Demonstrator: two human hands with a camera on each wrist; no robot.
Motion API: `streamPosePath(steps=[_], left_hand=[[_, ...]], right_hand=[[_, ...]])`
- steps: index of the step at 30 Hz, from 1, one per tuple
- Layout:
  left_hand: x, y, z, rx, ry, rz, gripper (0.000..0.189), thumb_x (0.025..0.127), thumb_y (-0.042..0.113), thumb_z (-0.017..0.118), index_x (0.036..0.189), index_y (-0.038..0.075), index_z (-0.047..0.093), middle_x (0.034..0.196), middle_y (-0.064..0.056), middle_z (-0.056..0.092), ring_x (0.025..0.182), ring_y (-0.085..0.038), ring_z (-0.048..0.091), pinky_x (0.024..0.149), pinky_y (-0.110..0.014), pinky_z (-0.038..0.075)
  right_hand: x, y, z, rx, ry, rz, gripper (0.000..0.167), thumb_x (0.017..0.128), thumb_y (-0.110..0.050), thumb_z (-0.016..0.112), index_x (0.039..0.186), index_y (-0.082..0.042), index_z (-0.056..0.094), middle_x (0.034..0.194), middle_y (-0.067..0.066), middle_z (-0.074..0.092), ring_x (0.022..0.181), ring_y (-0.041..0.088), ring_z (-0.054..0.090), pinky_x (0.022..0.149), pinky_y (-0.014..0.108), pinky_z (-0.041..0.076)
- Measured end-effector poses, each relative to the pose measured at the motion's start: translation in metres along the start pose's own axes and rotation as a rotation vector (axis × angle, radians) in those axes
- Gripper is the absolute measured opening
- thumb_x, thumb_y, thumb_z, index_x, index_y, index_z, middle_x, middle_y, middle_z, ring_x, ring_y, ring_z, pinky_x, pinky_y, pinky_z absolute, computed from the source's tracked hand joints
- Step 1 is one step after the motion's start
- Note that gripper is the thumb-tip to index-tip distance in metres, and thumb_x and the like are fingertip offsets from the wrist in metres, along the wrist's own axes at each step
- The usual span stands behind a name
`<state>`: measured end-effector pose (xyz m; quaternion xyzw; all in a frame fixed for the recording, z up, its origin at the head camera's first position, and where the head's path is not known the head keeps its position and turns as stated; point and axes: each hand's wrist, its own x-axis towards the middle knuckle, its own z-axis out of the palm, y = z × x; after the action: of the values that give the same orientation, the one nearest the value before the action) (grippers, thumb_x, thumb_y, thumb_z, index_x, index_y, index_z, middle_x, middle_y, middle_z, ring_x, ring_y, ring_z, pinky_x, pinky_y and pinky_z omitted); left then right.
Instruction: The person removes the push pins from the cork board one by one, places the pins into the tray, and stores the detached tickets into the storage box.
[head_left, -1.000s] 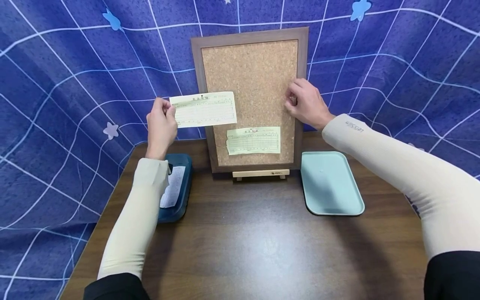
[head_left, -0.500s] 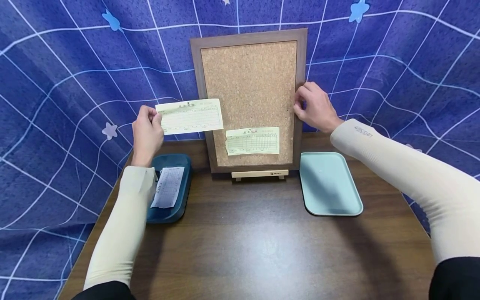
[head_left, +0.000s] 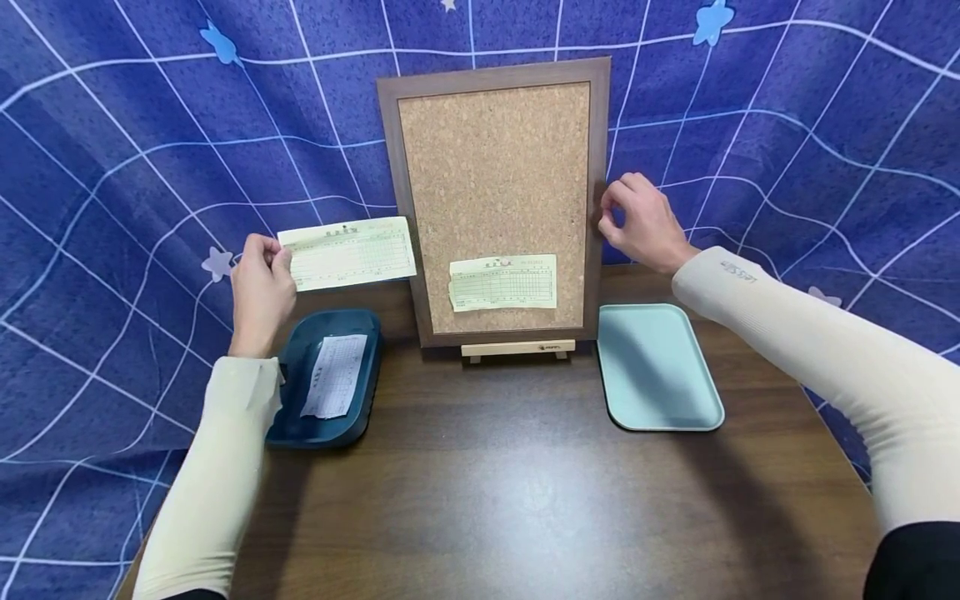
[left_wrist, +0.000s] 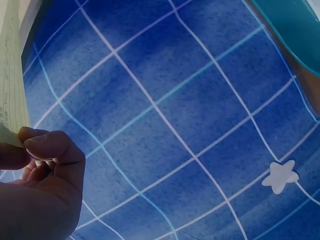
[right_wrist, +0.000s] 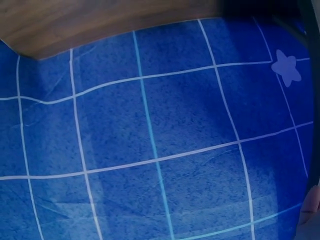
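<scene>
In the head view my left hand (head_left: 262,292) pinches the left end of a pale green printed receipt slip (head_left: 348,254), whose right end overlaps the corkboard's left frame. The left wrist view shows the slip (left_wrist: 11,75) edge-on, between thumb and fingers. A similar slip (head_left: 502,283) is on the lower part of the framed corkboard (head_left: 495,167). My right hand (head_left: 641,221) is beside the board's right frame, fingers curled and thumb meeting forefinger; I cannot tell whether something small is between them. Only a bit of that hand (right_wrist: 311,205) shows in the right wrist view.
The board stands on a small wooden easel (head_left: 517,347) at the back of the brown table (head_left: 487,483). A dark blue tray (head_left: 367,392) with a white printed slip (head_left: 335,375) lies left, a light teal tray (head_left: 660,358) right. A blue curtain (head_left: 135,208) hangs behind.
The left hand has moved left and down with the slip, drawing it off the corkboard's face. The right hand has moved right and slightly down, from over the cork to the board's frame edge.
</scene>
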<state>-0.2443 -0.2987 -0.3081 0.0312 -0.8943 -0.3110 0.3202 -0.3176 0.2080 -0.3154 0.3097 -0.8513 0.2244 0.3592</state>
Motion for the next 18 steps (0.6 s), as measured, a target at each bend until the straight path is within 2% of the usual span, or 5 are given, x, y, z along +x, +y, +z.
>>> streamPosePath(steps=[9, 18], left_hand=[[-0.006, -0.017, -0.015, 0.034, 0.014, 0.026, 0.022, 0.097, 0.013, 0.045, 0.106, -0.006, 0.051, 0.087, -0.017, 0.054, 0.079, -0.032, 0.049, 0.073, -0.042, 0.033], [-0.015, -0.036, -0.030, 0.092, -0.010, -0.041, 0.023, 0.097, 0.015, 0.043, 0.109, -0.004, 0.050, 0.088, -0.014, 0.054, 0.077, -0.028, 0.048, 0.069, -0.036, 0.033]], right_hand=[[-0.010, 0.012, -0.007, -0.010, -0.021, 0.021, 0.008, 0.074, -0.001, 0.060, 0.081, -0.001, 0.055, 0.079, 0.011, 0.051, 0.077, 0.028, 0.046, 0.069, 0.040, 0.038], [-0.032, 0.023, -0.003, -0.028, -0.083, 0.086, 0.009, 0.073, -0.004, 0.061, 0.080, -0.003, 0.055, 0.080, 0.010, 0.051, 0.078, 0.029, 0.047, 0.070, 0.042, 0.039]])
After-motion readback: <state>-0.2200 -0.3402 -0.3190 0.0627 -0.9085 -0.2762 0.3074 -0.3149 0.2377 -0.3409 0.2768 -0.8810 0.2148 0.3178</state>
